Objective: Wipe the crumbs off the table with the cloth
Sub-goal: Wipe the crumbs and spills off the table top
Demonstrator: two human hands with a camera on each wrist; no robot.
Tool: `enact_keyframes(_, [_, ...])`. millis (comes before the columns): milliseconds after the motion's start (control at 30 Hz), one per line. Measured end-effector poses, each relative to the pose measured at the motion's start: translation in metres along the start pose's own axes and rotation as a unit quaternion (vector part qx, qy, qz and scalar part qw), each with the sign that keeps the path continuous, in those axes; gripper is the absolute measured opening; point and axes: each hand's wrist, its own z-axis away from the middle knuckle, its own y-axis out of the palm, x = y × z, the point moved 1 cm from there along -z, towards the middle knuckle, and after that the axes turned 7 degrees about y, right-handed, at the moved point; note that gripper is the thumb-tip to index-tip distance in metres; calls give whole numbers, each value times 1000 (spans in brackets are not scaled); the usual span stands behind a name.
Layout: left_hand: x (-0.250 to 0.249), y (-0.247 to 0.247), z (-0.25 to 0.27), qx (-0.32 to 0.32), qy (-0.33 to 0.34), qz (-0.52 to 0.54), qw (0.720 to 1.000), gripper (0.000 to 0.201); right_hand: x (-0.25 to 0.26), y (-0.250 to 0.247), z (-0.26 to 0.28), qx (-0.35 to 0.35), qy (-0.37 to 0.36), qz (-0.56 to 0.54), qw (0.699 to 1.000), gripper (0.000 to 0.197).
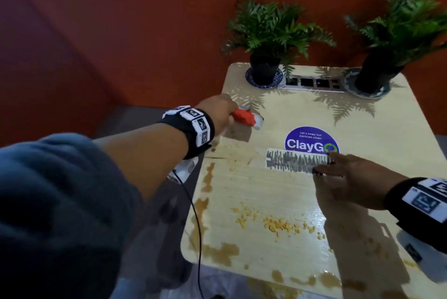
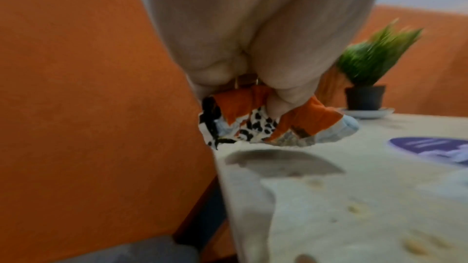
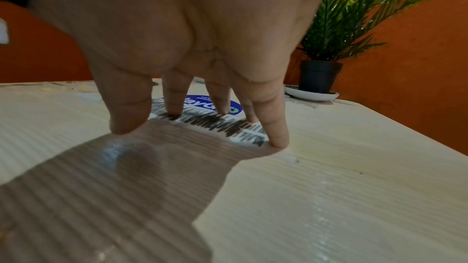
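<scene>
My left arm wears a grey-blue sleeve (image 1: 55, 192) pushed up; both wrists carry black bands (image 1: 193, 126) with white marker tiles (a thin black cable (image 1: 193, 204) trails from the left).

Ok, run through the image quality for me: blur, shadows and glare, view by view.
Head view: dim overall, edges soft, the plants throw fern shadows on the table. Left wrist view: motion blur smears the plant and crumbs; the cloth in the left hand casts a dark shadow just beneath it. Right wrist view: sharpest, the right hand shadows the tabletop, with a pale glare patch inside that shadow.
</scene>
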Motion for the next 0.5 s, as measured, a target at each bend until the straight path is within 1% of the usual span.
enact_keyframes(67, [15,9,-16,48,-33,-37,998,25,1,0,1,0,4,-3,1000,56])
enact_keyframes(100, [17,16,-18,60,-46,-41,996,19,1,0,1,2,7,-4,1000,57])
enact_keyframes(167, [14,29,-13,54,-44,-38,997,17,1,1,0,9,12,1,1000,59])
enact_keyframes(267, [6,51,14,39,-25,-19,999,29,3,-1,1,20,10,3,1000,62])
enact_keyframes(333, [-1,62,38,46,-10,-5,999,35,4,-3,2,30,5,10,999,61])
enact_keyframes(467, [-24,77,81,57,6,13,998,36,21,-10,9,35,29,-24,999,60])
enact_keyframes(500, [-30,78,90,59,6,17,998,36,30,-10,9,33,21,-28,999,57])
